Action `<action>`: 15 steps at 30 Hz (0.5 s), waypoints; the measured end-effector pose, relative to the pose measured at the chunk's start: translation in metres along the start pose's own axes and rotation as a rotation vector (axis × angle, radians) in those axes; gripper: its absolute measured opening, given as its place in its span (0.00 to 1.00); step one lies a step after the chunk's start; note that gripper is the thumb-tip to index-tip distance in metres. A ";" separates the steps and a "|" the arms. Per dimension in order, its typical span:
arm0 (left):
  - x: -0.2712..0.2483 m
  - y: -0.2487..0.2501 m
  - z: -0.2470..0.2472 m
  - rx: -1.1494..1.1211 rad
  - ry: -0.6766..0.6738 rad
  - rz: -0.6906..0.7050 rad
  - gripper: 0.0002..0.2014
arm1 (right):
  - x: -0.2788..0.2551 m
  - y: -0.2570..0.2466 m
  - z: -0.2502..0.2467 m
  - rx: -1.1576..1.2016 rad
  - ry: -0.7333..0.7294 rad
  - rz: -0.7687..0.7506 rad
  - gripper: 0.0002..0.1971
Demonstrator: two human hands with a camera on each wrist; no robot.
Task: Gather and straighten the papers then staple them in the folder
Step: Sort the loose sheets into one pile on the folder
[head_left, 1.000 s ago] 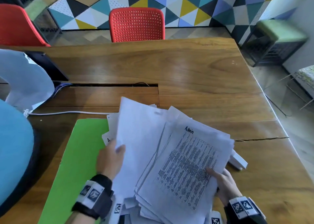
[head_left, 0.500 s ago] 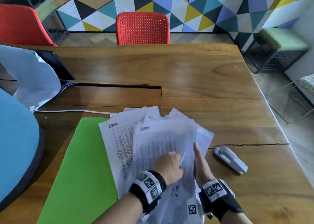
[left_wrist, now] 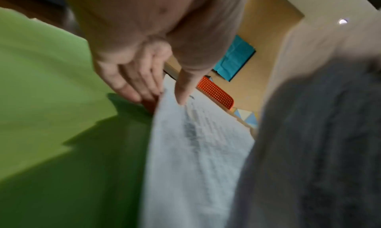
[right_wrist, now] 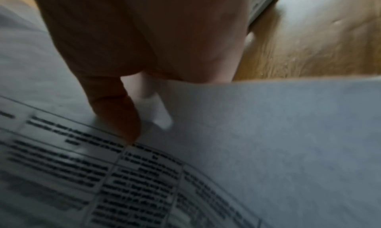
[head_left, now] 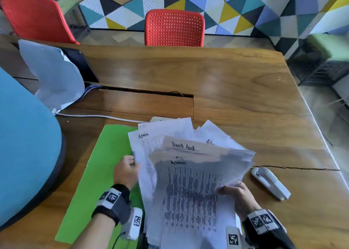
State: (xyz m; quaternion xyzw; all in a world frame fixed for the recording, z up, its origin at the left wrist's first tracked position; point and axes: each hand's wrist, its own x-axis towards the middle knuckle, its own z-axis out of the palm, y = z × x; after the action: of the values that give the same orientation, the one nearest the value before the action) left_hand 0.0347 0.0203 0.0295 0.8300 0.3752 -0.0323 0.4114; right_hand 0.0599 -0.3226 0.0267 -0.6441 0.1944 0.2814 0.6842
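A loose, fanned pile of printed papers [head_left: 188,175] is lifted off the table, its sheets uneven at the top. My left hand [head_left: 126,170] pinches the pile's left edge [left_wrist: 185,133], thumb on top and fingers beneath. My right hand [head_left: 238,196] holds the right edge, thumb pressed on the printed top sheet [right_wrist: 144,174], fingers under it. The green folder [head_left: 105,169] lies flat on the table, partly under the papers and my left hand. A white stapler [head_left: 270,182] lies on the wood to the right of my right hand.
The wooden table [head_left: 226,90] has a cable slot [head_left: 143,93] and a white cable [head_left: 98,116] behind the papers. A blue rounded thing [head_left: 24,146] fills the left. White paper [head_left: 54,78] leans over a dark tablet [head_left: 81,65]. Red chairs [head_left: 174,28] stand beyond.
My left hand has gone from the middle of the pile back to its left edge, and my right hand to the right edge. The papers are raised and fanned toward me.
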 end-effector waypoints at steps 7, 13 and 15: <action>0.002 0.006 0.007 0.077 -0.052 0.225 0.08 | 0.019 -0.017 0.030 -0.162 0.057 -0.019 0.24; 0.009 -0.013 0.015 -0.089 -0.106 0.185 0.14 | 0.037 -0.038 0.069 -0.355 -0.038 0.077 0.29; 0.010 -0.014 0.011 -0.149 -0.135 0.198 0.13 | 0.030 -0.047 0.077 -0.421 -0.037 0.103 0.16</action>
State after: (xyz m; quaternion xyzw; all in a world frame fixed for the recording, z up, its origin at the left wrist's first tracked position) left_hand 0.0354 0.0238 0.0098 0.8260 0.2642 -0.0192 0.4975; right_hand 0.1053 -0.2429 0.0508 -0.7569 0.1515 0.3621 0.5225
